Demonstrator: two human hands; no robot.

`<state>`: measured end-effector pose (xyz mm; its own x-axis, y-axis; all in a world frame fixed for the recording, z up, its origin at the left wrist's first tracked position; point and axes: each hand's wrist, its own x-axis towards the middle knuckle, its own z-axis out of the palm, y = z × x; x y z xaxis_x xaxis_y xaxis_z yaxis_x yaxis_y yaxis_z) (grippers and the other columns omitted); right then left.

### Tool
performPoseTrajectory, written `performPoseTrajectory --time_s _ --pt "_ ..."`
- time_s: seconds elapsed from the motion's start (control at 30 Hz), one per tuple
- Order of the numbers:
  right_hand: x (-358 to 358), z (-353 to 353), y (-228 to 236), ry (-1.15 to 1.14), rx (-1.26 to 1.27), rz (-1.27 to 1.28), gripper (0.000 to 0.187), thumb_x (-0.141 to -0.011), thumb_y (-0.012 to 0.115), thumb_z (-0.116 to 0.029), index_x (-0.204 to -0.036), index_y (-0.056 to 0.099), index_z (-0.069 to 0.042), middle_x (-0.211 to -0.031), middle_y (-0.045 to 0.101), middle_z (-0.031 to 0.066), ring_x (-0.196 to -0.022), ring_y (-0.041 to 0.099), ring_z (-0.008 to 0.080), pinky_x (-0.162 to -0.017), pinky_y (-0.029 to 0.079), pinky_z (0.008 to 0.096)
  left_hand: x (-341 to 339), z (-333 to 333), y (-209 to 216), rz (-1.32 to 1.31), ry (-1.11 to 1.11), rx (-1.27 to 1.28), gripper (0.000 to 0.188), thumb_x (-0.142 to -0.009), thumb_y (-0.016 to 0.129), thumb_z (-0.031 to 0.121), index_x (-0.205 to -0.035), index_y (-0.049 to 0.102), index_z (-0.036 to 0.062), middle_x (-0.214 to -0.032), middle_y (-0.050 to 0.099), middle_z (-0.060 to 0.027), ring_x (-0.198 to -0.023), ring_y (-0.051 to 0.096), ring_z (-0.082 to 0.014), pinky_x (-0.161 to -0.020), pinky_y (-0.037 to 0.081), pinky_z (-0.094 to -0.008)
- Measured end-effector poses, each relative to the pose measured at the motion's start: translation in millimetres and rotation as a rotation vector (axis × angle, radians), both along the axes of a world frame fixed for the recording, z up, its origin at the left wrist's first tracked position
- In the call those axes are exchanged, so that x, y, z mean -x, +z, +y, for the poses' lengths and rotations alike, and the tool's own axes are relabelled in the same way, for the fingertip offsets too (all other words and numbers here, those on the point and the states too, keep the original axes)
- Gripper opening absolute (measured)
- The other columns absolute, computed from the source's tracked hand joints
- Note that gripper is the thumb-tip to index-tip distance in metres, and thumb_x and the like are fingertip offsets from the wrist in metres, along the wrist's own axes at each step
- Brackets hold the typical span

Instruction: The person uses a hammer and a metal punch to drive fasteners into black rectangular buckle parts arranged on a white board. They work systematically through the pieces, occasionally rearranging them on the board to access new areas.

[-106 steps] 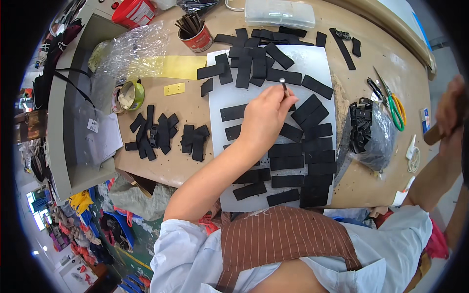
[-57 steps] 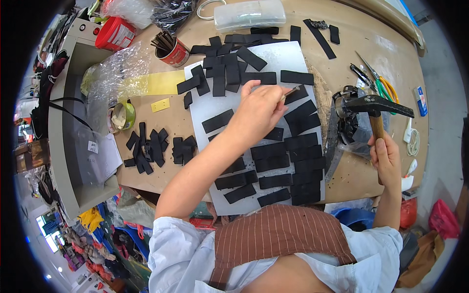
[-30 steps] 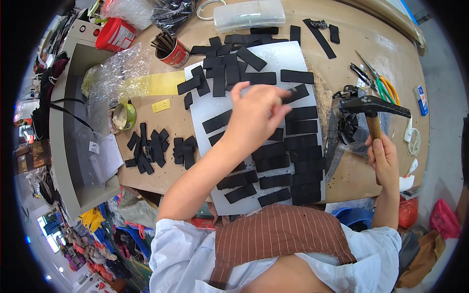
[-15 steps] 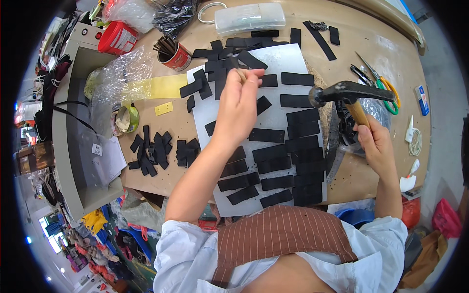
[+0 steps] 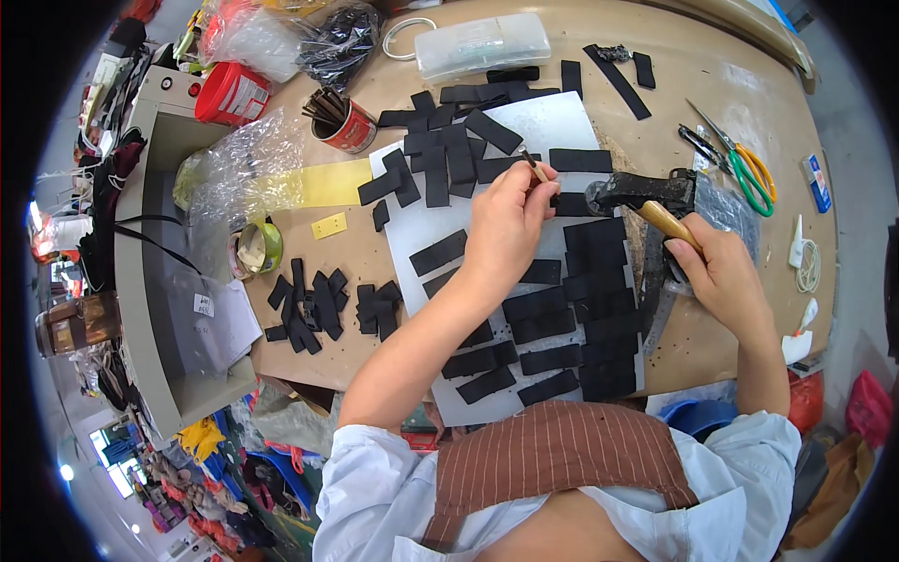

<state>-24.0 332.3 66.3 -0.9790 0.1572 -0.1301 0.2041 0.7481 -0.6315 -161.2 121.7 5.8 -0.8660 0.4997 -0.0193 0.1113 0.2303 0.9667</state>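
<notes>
My left hand point(image 5: 510, 220) is closed around a slim, rod-shaped punch point(image 5: 536, 167), above the black strips near the top of a white board point(image 5: 426, 239). The fingers hide the punch's lower part, so whether it touches a strip cannot be seen. In my right hand point(image 5: 726, 267) is a hammer point(image 5: 667, 220), gripped by its wooden handle. Its dark head lies level with the punch, just to the right of it and apart from it. Short black fabric strips point(image 5: 543, 323) cover much of the board, some in rows, some overlapping.
Black strip piles point(image 5: 309, 304) lie left of the board. A red tin point(image 5: 351, 126) of rods, a green tape roll point(image 5: 262, 245) and a red tub point(image 5: 232, 94) stand farther left. A clear plastic case point(image 5: 482, 45) is at the back. Scissors point(image 5: 744, 169) lie right, beside a white-corded tool point(image 5: 799, 248).
My left hand has moved right and nearer with the punch. The hammer has dropped lower and swung left toward it. The whole view has shifted slightly.
</notes>
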Motion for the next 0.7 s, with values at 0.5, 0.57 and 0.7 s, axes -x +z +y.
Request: performPoseTrajectory --time_s 0.5,0.57,0.7 --pt "0.1 -0.5 -3.6 -0.016 0.031 -0.009 0.025 -0.093 0.056 -0.022 -0.083 0.050 0.000 -0.057 0.045 0.0184 -0.050 0.044 0.0344 -0.050 0.035 0.0394 2.9 -3.6 -2.6 -0.023 -0.021 -0.037 0.010 -0.095 0.054 0.006 -0.102 0.059 -0.0001 -0.095 0.066 -0.0052 -0.089 0.066 -0.0116 -0.075 0.059 -0.0277" --pt "1.0 -0.1 -2.0 -0.012 0.024 -0.013 0.026 -0.093 0.056 -0.023 -0.083 0.051 0.000 -0.057 0.044 0.0187 -0.050 0.043 0.0344 -0.050 0.035 0.0392 3.2 -3.6 -2.0 -0.018 -0.026 -0.038 0.009 -0.095 0.054 0.005 -0.101 0.059 -0.0002 -0.095 0.066 -0.0054 -0.089 0.066 -0.0118 -0.075 0.059 -0.0277" --pt "5.6 2.6 2.9 -0.014 0.031 -0.059 0.027 -0.094 0.055 -0.024 -0.083 0.051 0.000 -0.058 0.043 0.0169 -0.051 0.041 0.0291 -0.051 0.035 0.0377 3.2 -4.6 -2.7 0.096 -0.064 0.005 0.007 -0.093 0.056 0.004 -0.098 0.058 -0.0003 -0.091 0.066 -0.0063 -0.085 0.066 -0.0135 -0.072 0.057 -0.0280"
